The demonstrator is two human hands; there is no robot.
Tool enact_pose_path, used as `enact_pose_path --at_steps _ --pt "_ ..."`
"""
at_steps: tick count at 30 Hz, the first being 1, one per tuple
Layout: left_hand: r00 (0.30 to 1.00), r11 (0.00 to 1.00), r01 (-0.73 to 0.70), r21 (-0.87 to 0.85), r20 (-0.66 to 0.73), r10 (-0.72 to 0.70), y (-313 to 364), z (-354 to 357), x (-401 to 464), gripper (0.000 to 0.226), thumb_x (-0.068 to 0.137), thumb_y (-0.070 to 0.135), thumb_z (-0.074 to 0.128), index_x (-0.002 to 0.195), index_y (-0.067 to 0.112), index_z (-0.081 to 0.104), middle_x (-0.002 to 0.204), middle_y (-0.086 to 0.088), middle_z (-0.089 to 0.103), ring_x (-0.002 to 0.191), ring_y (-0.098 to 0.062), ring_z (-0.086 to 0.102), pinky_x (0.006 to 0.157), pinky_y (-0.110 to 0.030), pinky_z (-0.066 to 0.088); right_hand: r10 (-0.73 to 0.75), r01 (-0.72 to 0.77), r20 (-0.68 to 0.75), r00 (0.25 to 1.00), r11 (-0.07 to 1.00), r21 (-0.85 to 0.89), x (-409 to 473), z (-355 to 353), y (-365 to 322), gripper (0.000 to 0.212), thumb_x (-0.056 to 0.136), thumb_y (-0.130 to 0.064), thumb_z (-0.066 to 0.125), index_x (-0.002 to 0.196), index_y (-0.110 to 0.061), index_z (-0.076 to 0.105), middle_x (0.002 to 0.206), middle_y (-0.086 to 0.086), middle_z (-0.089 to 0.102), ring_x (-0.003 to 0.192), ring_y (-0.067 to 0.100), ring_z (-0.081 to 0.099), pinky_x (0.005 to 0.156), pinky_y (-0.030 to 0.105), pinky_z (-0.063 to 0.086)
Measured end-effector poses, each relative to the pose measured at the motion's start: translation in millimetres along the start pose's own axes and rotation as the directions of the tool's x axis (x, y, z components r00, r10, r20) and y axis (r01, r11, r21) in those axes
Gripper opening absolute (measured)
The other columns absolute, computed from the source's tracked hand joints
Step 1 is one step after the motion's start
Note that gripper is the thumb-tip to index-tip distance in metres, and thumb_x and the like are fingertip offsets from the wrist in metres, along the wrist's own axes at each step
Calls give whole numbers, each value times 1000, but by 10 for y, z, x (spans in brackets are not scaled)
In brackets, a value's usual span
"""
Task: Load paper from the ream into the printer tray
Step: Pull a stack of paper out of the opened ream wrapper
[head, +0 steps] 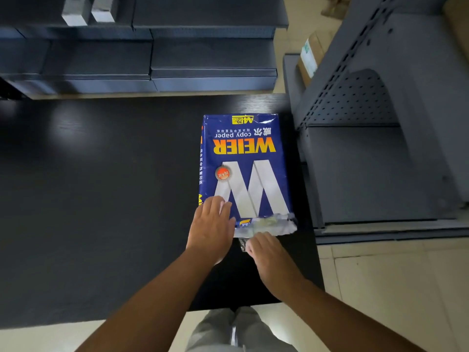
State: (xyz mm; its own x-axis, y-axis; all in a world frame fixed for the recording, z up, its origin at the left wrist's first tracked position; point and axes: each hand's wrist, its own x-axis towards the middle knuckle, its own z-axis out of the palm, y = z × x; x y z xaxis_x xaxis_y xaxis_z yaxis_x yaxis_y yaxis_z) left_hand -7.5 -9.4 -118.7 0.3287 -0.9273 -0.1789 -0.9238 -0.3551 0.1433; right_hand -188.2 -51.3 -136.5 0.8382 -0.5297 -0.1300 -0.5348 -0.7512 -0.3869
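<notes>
Item: ream (243, 171), one, blue wrapper, lying flat on your dark worktop (101, 199) toward its right edge. Long axis runs straight away from you; the torn near end (266, 224) faces you, the sealed end points to the shelving beyond.

Item: left hand (212, 228), one. Grip flat and spread, palm down on the near-left corner of the ream, pinning it rather than clasping it.

Item: right hand (272, 260), one. Grip curled at the torn wrapper edge, fingertips touching the ragged flap; whether you have actually pinched the paper or a loose scrap of wrapper, you cannot tell from here.

Relation that governs your next move: the opening lies directly ahead of your right hand, so sheets should draw out toward you, along the long axis, while your left holds the pack still.

Item: grey machine (380, 161), one, just beside the worktop to your right, probably the printer; no tray can be made out as open.

Item: white boxes (88, 11), two, on the far shelf.
</notes>
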Motion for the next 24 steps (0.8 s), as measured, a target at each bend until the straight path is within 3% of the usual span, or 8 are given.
enact_pose_path --at_steps 6,11,13,17,19,24 --pt "998 998 47 -36 -35 -48 58 32 -90 37 98 38 44 128 16 51 128 -3 53 121 -23 47 103 -39 45 16 -14 -83 996 1000 26 -54 106 -7 21 80 1 74 82 -13 59 79 5 58 75 21 54 68 33 49" --pt "998 997 55 -48 -33 -56 63 36 -179 44 93 37 57 130 14 51 129 -5 54 122 -24 49 104 -39 45 171 -138 -84 982 941 308 -86 85 49 5 96 -15 63 100 -14 66 95 0 66 90 13 60 80 28 54" --pt "998 996 59 -60 -30 -61 69 36 -206 47 91 39 60 130 15 50 129 -4 54 122 -23 49 104 -39 45 319 -245 -135 938 886 394 -94 18 94 10 100 -22 59 103 -15 65 93 -1 69 87 10 64 75 24 56" --pt "996 993 80 -90 -26 -83 66 50 -222 49 91 44 60 132 19 47 133 -3 52 127 -22 46 104 -37 44 662 -512 -165 731 692 509 -33 -106 241 22 101 -29 56 119 -17 58 103 3 73 89 18 71 68 28 59" --pt "996 992 84 -95 -27 -87 65 59 -227 49 91 44 59 131 19 46 134 -3 51 127 -21 45 104 -37 44 709 -551 -161 686 652 521 8 -129 288 27 101 -28 57 125 -17 57 113 7 72 97 22 70 71 31 60" --pt "995 990 95 -104 -22 -98 71 78 -237 49 91 47 59 131 22 44 135 -2 50 128 -20 43 105 -36 44 734 -572 -177 655 635 519 71 -146 290 38 100 -28 58 135 -13 57 127 10 67 110 27 67 80 39 62"
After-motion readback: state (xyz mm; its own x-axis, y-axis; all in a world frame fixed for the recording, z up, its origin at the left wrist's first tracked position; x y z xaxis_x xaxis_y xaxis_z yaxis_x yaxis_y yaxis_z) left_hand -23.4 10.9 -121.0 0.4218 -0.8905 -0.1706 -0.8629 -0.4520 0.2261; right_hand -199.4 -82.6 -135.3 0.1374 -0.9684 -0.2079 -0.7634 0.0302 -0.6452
